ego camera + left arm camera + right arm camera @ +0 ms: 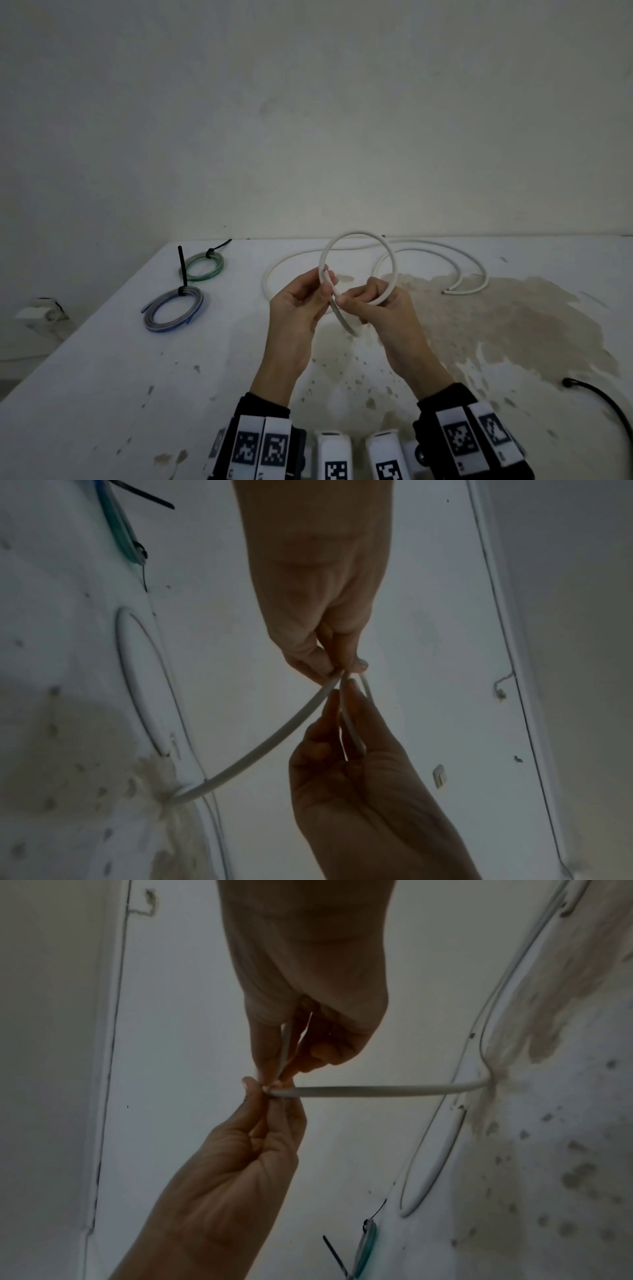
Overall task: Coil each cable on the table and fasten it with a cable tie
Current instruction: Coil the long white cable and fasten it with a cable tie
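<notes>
Your left hand (297,310) and your right hand (380,310) both pinch one white cable (359,234) above the table (102,377), holding one raised loop where the strands cross; the rest lies on the table behind. At the left lie two tied coils: one green coil (202,268), one blue-grey coil (174,309), each with one black cable tie (181,265).
</notes>
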